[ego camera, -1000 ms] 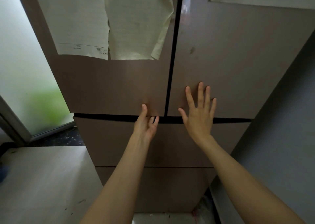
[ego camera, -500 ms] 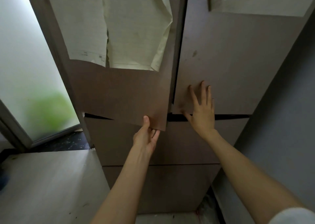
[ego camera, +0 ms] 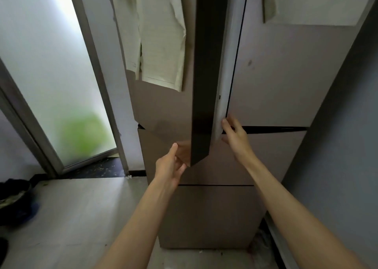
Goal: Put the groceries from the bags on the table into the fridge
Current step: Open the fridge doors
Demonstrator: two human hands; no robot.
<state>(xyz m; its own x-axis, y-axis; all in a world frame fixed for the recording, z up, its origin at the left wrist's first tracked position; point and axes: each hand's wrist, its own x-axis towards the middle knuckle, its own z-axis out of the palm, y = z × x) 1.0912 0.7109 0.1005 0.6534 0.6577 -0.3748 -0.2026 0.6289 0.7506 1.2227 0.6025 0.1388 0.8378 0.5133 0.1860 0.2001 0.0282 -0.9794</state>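
A tall brown fridge fills the view in front of me. Its upper left door stands partly swung out toward me, with its dark side edge and white inner lining showing. My left hand holds that door's bottom corner, thumb on the front face and fingers tucked under the edge. My right hand is at the gap beside the white lining, fingertips touching the inner edge of the open door. The upper right door is closed. No groceries or bags are visible.
Paper sheets hang on the open door and another sheet on the right door. A frosted glass door is to the left, a grey wall to the right. Dark shoes lie on the floor at far left. Two lower drawers are closed.
The upper left fridge door has swung out further toward me, pulled by my left hand. My right hand has left the right door's face and moved to the open door's inner edge.
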